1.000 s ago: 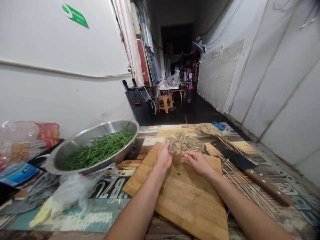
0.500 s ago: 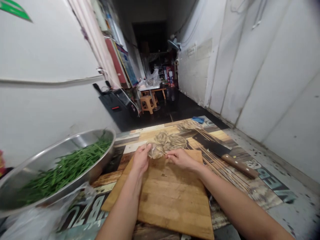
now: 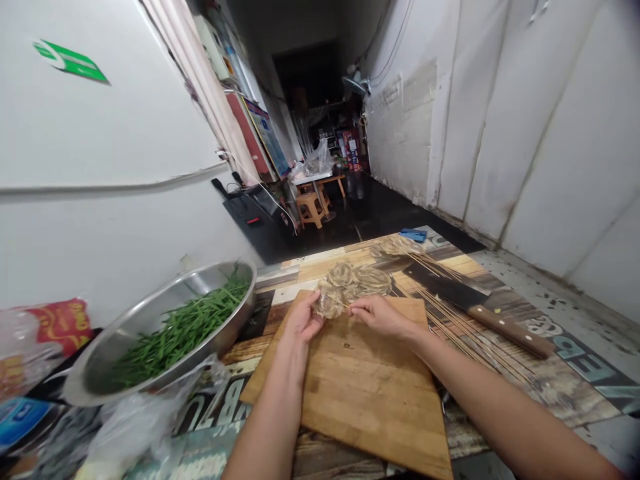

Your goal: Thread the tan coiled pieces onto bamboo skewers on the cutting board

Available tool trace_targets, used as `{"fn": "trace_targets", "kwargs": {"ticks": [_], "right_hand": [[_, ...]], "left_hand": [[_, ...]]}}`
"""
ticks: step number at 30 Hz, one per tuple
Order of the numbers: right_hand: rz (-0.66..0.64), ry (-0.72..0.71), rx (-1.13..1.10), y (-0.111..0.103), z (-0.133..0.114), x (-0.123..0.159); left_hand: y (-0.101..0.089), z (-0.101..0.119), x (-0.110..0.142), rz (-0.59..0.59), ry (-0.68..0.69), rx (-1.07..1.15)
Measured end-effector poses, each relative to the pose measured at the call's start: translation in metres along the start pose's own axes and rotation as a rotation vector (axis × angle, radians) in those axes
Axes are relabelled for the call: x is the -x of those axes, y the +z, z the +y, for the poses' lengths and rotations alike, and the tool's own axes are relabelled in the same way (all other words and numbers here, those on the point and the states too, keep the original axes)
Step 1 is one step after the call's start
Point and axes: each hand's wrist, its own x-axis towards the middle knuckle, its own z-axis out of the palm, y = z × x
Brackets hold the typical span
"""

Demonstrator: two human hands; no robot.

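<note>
Above the wooden cutting board's [image 3: 370, 407] far edge, head view: the left hand [image 3: 303, 319] grips a wrinkled tan food piece [image 3: 330, 303], seemingly steadying it against the thin skewer [image 3: 346, 305] the right hand [image 3: 375, 313] pinches; bamboo sticks [image 3: 465, 337] lie right of the board, likely for easy reach.

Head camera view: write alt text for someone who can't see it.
The left hand holds a flat brownish piece while the right hand pinches a thin stick at it, near a wooden board's far edge. Skewers and a cleaver lie to the right; a metal bowl of greens sits left.
</note>
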Motion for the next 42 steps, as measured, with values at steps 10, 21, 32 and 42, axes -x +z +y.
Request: {"fn": "trace_targets", "kwargs": {"ticks": [10, 21, 32, 42], "right_hand": [[0.08, -0.016, 0.438, 0.01, 0.002, 0.005], [0.053, 0.089, 0.589, 0.008, -0.006, 0.006], [-0.04, 0.127, 0.701, 0.032, -0.016, 0.015], [-0.185, 0.15, 0.728, 0.025, -0.036, 0.027]], "left_hand": [[-0.004, -0.009, -0.003, -0.079, 0.054, -0.078], [0.002, -0.012, -0.006, 0.146, 0.153, -0.227], [-0.034, -0.012, 0.053, 0.29, 0.867, -1.007], [-0.025, -0.041, 0.061, -0.028, 0.719, -1.784]]}}
